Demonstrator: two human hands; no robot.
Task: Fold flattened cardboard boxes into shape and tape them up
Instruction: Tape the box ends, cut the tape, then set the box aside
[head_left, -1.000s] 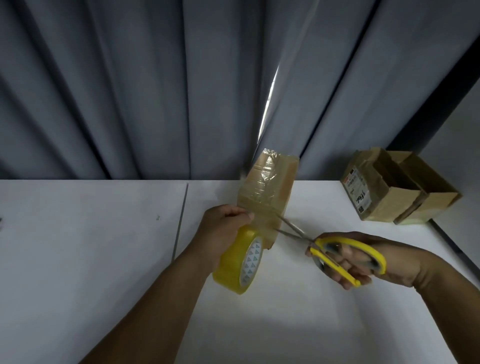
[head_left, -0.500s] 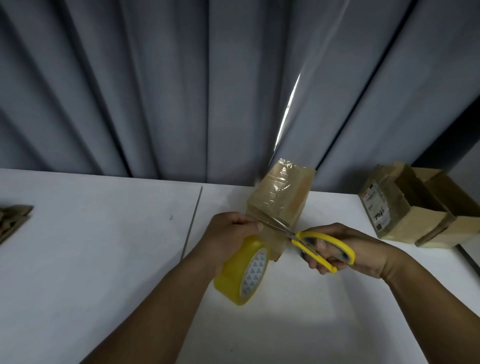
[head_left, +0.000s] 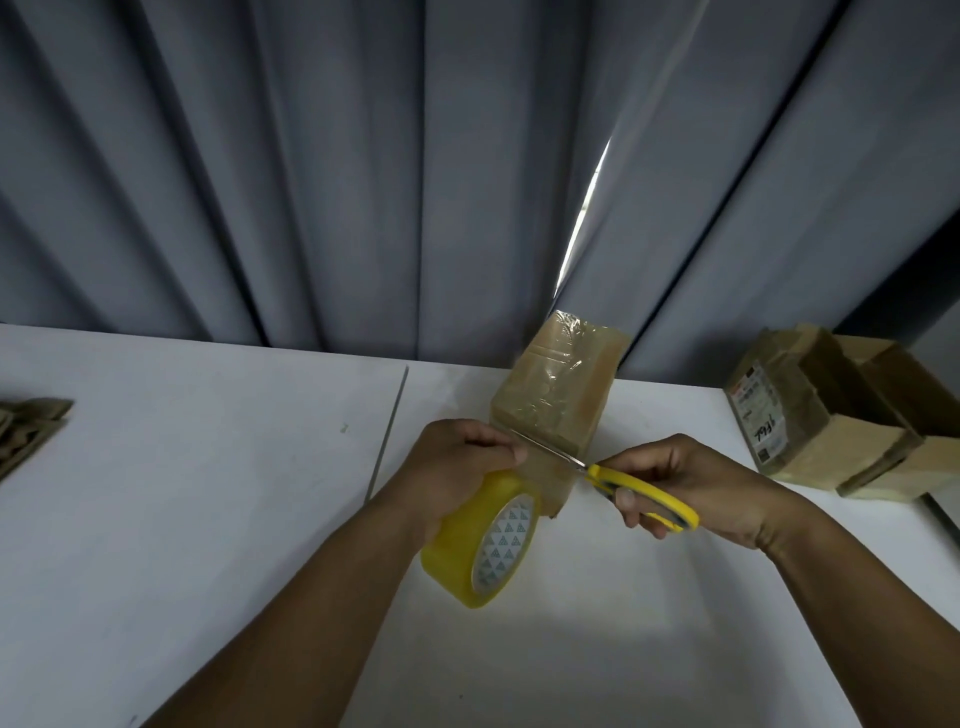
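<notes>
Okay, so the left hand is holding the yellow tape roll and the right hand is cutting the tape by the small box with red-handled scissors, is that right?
Almost. The scissors have yellow handles, not red, as the head view shows. The rest stands: the left hand holds the yellow tape roll, and the right hand works the scissors at the tape by the small box.
</notes>
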